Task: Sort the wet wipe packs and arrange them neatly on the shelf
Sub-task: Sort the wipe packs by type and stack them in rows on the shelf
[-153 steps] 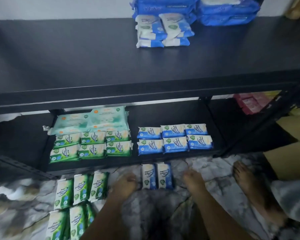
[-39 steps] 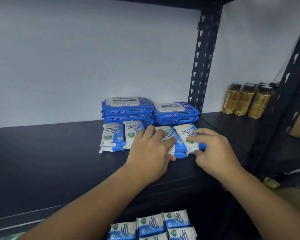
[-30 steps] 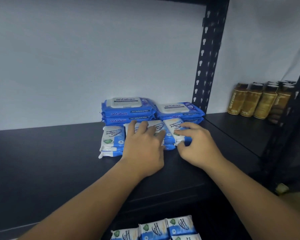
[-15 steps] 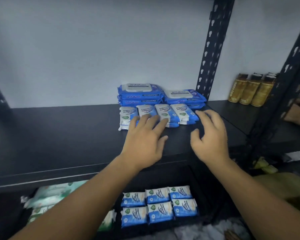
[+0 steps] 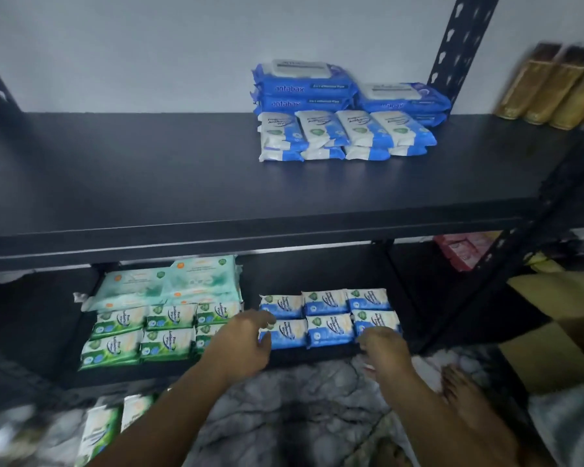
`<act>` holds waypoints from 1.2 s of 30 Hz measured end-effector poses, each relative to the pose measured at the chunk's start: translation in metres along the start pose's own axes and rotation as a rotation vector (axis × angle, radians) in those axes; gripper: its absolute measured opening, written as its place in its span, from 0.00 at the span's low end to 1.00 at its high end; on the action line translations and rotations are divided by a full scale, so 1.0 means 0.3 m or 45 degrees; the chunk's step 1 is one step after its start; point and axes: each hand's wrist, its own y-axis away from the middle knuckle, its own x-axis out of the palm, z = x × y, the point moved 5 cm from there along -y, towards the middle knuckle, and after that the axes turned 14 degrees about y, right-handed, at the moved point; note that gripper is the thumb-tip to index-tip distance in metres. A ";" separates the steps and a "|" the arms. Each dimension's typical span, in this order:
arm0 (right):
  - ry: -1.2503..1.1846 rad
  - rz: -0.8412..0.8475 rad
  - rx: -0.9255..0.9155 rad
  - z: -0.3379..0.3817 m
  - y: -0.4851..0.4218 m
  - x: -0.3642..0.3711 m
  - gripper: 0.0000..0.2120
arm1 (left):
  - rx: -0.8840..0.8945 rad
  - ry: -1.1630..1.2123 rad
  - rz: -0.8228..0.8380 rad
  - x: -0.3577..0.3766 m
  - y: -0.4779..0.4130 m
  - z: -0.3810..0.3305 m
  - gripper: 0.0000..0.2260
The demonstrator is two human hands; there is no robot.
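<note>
Head view. Black flat upper shelf board (image 5: 149,183): two stacks of large blue soft wet wipe packs (image 5: 304,92) stand at its back edge, toward the right post. Touching their front is a row of small blue-and-white upper packs (image 5: 344,133), four across and layered.

Black lower shelf (image 5: 169,369), left half: large pale green wipe packs (image 5: 169,284) at the back, small green-and-white wipe packs (image 5: 142,332) in rows just before them. Right half: six small blue wipe packs (image 5: 327,315), two rows of three, near the front edge.

Left hand (image 5: 243,345): fingers and thumb pinch the left end of the front-left blue pack (image 5: 287,333).

Right hand (image 5: 385,348): bent fingers meet the front edge of the front-right blue pack (image 5: 375,320); cannot tell whether they grip it.

Marbled grey floor (image 5: 300,399): more green-and-white floor packs (image 5: 98,429) lie at the lower left, blurred; a bare foot (image 5: 459,389) rests at the right.

Right side, beyond the post: golden bottles (image 5: 553,89), blurred, on the upper level; pink packs (image 5: 462,251) on the lower one.
</note>
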 end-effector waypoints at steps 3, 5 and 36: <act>-0.062 0.166 0.317 -0.074 -0.083 0.095 0.06 | -0.130 0.008 0.052 0.074 -0.065 0.117 0.17; -0.159 0.222 0.429 -0.113 -0.140 0.157 0.10 | -0.172 0.000 0.063 0.118 -0.122 0.179 0.16; -0.496 -0.043 0.688 -0.148 -0.366 0.394 0.25 | -0.380 -0.387 0.119 0.392 -0.271 0.397 0.17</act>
